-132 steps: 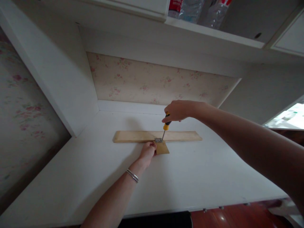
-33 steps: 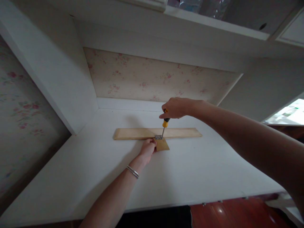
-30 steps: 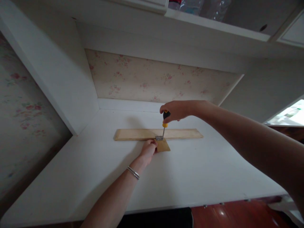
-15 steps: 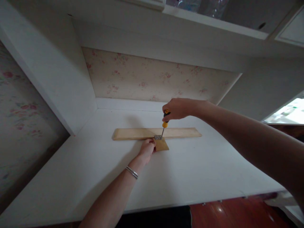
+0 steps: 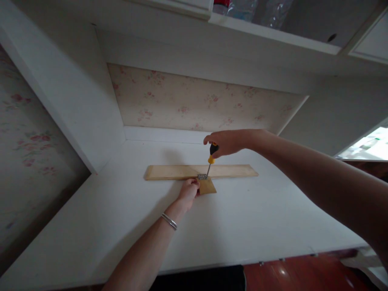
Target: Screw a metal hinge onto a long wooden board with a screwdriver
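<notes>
My right hand (image 5: 222,143) grips a yellow and black screwdriver (image 5: 211,159), held nearly upright. Its tip meets the right end of a small metal hinge (image 5: 202,176). The hinge spans the joint between a long wooden board (image 5: 169,171) and a short wooden piece (image 5: 207,186) in front of it. My left hand (image 5: 189,190) is closed on the left edge of that short piece; its fingertips are partly hidden. A silver bangle (image 5: 169,221) circles my left wrist.
The work lies on a white desktop (image 5: 242,218) inside a white cabinet recess. A side panel (image 5: 72,89) stands at left, and floral wallpaper (image 5: 194,101) covers the back. Overhead, a shelf holds plastic bottles (image 5: 242,9). Red flooring (image 5: 287,273) shows beyond the front edge.
The fingers of my right hand have loosened and shifted on the screwdriver handle, the index finger now lifted away. The left hand, board and hinge keep their places; the view has tilted slightly.
</notes>
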The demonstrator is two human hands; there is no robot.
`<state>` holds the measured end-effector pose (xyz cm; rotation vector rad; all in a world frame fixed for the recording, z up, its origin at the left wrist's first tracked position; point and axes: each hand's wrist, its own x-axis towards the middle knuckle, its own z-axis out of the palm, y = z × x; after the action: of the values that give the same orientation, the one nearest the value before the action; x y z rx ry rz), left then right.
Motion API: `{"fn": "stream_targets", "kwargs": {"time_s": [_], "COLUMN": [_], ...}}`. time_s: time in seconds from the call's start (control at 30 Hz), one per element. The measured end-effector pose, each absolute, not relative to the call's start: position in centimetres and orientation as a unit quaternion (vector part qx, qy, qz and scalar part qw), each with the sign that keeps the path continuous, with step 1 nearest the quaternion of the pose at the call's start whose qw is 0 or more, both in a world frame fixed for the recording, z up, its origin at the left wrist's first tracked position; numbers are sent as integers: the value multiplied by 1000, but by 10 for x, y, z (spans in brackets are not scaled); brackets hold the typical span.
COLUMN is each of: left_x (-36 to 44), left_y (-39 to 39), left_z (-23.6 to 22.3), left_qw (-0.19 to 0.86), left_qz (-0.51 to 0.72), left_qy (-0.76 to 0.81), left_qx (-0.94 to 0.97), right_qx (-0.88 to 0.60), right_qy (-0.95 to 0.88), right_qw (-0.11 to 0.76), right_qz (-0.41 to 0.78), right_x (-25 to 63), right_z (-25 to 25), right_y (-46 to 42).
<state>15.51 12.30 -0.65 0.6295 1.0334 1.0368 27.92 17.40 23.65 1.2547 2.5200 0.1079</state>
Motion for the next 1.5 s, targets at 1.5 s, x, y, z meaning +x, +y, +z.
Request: {"fn": "stream_targets", "kwargs": {"time_s": [1.5], "left_x": [155], "left_y": [125], "left_z": [-12], "left_qw": [699], "left_qz": [469], "left_qy": [462], "left_qx": [279], "right_qx": [478], "right_qy": [859], "right_qw": [174], "right_qz": [61], "right_x": [276], "right_z": [233], "right_y": [178]}}
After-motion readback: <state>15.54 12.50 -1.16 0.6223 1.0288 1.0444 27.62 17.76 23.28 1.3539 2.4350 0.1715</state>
